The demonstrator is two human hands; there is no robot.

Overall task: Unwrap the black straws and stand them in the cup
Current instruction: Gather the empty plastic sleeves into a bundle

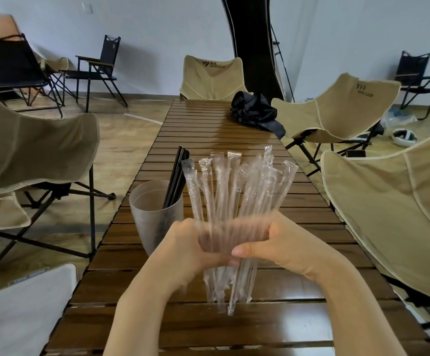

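Both hands hold a fanned bunch of clear plastic wrappers (234, 191) upright above the table. They look empty; I see no black straw inside them. My left hand (190, 242) grips the bunch from the left, and my right hand (278, 242) grips it from the right, thumb across the front. Just left of the bunch stands a frosted translucent cup (154, 214) with several black straws (176, 178) leaning in it, their tips rising above the rim.
The slatted brown wooden table (208, 124) runs away from me. A crumpled black bag (255, 111) lies at its far right. Beige folding chairs (337, 106) ring the table; black folding chairs stand by the wall.
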